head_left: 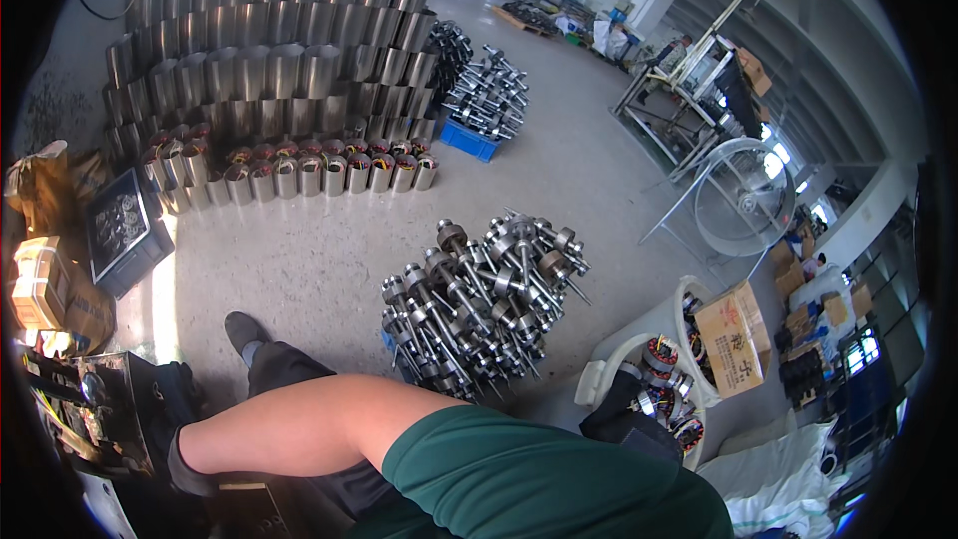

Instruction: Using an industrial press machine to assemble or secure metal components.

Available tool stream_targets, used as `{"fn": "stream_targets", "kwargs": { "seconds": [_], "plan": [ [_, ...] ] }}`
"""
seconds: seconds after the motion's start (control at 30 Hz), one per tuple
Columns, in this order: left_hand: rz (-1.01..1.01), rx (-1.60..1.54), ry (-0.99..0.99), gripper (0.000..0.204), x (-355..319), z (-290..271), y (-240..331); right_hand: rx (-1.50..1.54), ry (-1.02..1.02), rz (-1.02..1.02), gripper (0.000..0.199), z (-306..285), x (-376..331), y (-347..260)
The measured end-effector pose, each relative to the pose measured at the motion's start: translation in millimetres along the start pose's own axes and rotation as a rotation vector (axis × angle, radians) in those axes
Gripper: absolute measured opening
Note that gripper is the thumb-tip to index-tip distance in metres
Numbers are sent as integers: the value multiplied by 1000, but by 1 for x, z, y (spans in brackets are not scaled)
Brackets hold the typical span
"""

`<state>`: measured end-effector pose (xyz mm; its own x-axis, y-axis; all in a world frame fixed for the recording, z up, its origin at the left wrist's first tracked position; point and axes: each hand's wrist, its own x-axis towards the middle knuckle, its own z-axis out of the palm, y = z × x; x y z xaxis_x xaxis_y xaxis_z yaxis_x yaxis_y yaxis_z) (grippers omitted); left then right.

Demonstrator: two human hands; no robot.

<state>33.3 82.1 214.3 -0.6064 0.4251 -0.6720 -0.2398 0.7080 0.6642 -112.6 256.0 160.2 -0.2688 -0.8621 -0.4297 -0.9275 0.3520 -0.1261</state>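
Risk, seemingly, of a snag or pinch from careless reaching, with dark-covered right hand (190, 469) just beside dark boxy equipment (142, 404) at lower left; cannot tell whether spread or pinching anything, with right hand mostly hidden and left hand out of view.

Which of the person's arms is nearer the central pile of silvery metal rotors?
Right, going by what shows. The green-sleeved right arm crosses the picture just below the pile of rotors; its dark-covered hand is farther off, at lower left. The left arm is out of view.
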Motion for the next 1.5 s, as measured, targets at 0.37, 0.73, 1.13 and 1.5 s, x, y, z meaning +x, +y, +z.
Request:
{"fn": "stream_targets", "kwargs": {
  "seconds": [0.37,0.73,1.13,1.5],
  "plan": [
    [107,0,-14,45,23,-10,-58,94,-164,99,70,-18,-11,-14],
    [113,264,16,45,24,-12,-31,417,-72,151,81,-17,-46,-11],
    [486,343,455,27,-11,-34,-10,391,50,239,37,-45,-84,-36],
    [423,409,1480,33,-274,-26,-69,811,175,279,18,-91,-136,-28]
  ]
}}
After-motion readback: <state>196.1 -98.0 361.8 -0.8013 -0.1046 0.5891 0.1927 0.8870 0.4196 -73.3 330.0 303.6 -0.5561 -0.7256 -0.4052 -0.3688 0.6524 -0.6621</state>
